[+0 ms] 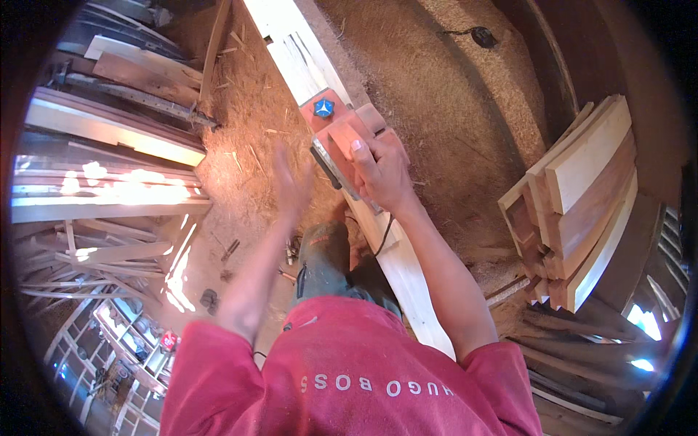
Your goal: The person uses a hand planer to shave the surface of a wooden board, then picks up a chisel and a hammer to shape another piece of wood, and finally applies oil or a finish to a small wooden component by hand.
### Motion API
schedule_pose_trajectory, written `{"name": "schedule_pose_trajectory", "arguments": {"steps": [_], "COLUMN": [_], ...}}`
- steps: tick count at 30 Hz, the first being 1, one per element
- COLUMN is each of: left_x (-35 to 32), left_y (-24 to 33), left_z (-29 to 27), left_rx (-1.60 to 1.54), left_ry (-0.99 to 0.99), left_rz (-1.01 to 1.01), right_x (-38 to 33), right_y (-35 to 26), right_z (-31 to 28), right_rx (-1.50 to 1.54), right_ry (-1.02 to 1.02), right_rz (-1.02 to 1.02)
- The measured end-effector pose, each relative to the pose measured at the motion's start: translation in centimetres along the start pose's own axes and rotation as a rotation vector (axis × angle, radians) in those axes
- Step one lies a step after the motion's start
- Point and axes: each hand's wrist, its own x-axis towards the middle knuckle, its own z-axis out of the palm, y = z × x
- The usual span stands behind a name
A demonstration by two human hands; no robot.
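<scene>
A red electric hand planer [338, 131] with a blue knob at its front rests on a long pale wooden beam [418, 291]. My right hand [385, 171] is closed around the planer's rear handle, thumb on top. A dark power cord [385, 236] trails back from the tool beside my right forearm. Off to the left of the planer, my left hand [291, 185] hovers in the air, blurred by motion. Its fingers look stretched out and apart, with nothing seen in them. A dark slot shows in the beam beyond the planer.
Stacked planks [109, 174] lie along the left side, partly in bright sun. Several curved boards [582, 196] are piled at the right. Wood shavings cover the brown floor [451, 131], where a small dark object [482, 36] lies at the far right. My legs [323, 261] stand left of the beam.
</scene>
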Motion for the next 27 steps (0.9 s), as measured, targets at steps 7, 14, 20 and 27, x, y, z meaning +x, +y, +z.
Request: {"name": "schedule_pose_trajectory", "arguments": {"steps": [7, 14, 20, 27], "left_x": [-17.3, -18.6, -20.1, -21.0], "left_y": [4.7, 3.1, 0.2, -1.4], "left_z": [3.7, 4.8, 5.7, 5.7], "left_rx": [-0.607, -0.716, -0.768, -0.600], "left_ry": [-0.511, -0.576, -0.578, -0.588], "left_rz": [-0.249, -0.520, -0.510, -0.428], "right_x": [-0.3, 1.8, 8.3, 18.1], "right_y": [-1.0, -1.4, -3.1, -5.7], "right_z": [0.6, 0.8, 2.3, 4.5], "right_rx": [0.098, 0.072, 0.013, -0.028], "right_ry": [-0.015, -0.010, 0.012, 0.106], "right_rz": [0.226, 0.172, 0.052, -0.076]}}
